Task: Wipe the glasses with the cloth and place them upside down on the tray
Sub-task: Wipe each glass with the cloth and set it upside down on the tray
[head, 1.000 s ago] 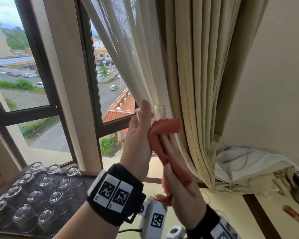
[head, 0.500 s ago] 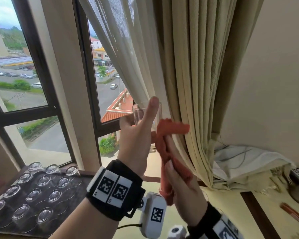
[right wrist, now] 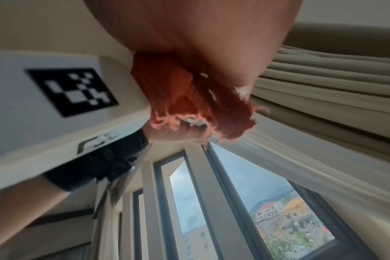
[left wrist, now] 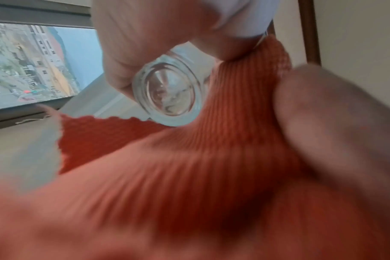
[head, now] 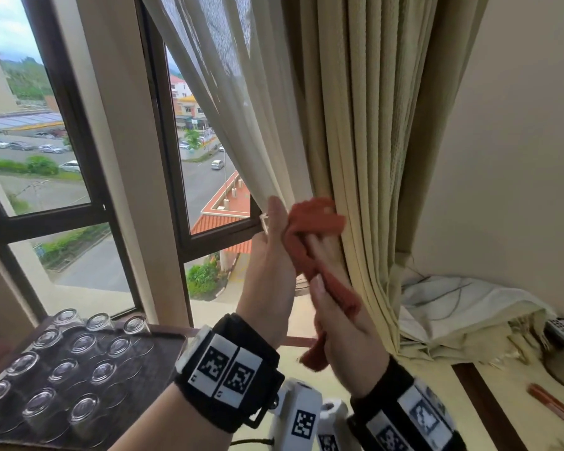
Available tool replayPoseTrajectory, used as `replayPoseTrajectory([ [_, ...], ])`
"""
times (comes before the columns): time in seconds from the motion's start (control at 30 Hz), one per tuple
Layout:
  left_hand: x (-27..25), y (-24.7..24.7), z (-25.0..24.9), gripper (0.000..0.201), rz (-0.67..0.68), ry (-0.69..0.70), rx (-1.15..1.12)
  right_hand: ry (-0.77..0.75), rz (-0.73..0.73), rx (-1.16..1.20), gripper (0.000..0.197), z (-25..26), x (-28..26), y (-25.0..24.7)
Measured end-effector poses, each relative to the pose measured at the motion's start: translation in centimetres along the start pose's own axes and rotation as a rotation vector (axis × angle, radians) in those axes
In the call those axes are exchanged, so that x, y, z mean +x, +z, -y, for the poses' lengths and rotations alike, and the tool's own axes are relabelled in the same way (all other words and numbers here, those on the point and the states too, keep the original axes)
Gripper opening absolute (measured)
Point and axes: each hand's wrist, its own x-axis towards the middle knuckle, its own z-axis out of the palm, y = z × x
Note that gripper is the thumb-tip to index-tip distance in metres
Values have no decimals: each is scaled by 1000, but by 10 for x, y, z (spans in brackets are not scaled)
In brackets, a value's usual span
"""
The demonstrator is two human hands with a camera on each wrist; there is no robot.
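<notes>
My left hand [head: 269, 255] grips a small clear glass [left wrist: 167, 93] raised in front of the curtain; in the head view only a sliver of the glass's rim [head: 263, 222] shows past the fingers. My right hand [head: 342, 333] holds the orange cloth [head: 316, 219] and presses it over the top and side of the glass. In the left wrist view the cloth [left wrist: 189, 176] fills the lower frame under the glass's thick base. The dark tray [head: 163, 356] at the lower left carries several glasses [head: 82, 343] standing upside down.
Cream curtains [head: 355, 141] hang right behind my hands. A window with a dark frame [head: 205, 236] lies beyond. Crumpled white fabric [head: 463, 301] lies on the yellow table at the right, with a reddish stick [head: 554, 408] near the edge.
The orange cloth has moved up over the glass's top, so the glass is now nearly hidden. Both hands have shifted slightly as the glass turns.
</notes>
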Motion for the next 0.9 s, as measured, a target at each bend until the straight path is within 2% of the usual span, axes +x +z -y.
replayPoseTrajectory([
  [0.07, 5, -9, -1, 114, 13, 8, -50, 3, 69, -41, 41, -9, -20, 3],
  [0.13, 6, -17, -2, 113, 1, -12, -66, 91, 71, 1, 44, -18, -33, 4],
  [0.17, 7, -19, 0, 112, -4, -30, -35, 83, 48, 0, 45, -23, -34, 3],
  [0.33, -6, -8, 6, 99, 46, -59, 18, 143, -42, 103, 38, -13, -3, -4],
  [0.4, -10, -2, 9, 92, 56, -64, 21, 70, -37, 98, 46, 1, 8, -6],
  [0.5, -8, 0, 5, 82, 32, -62, -37, -81, 20, -53, 47, 11, 5, -6],
  [0.57, -2, -8, 4, 89, 9, -50, -83, -94, 71, -135, 52, 1, -12, -5],
  [0.7, 3, -20, 2, 107, 2, -53, -22, 55, 54, -66, 48, -24, -44, -1],
  [0.8, -5, -17, 2, 99, 23, -38, 14, 206, -41, 70, 51, -19, -32, 0],
  [0.9, -13, -7, 6, 95, 75, -69, -24, 195, -119, 113, 45, -2, -8, -3],
])
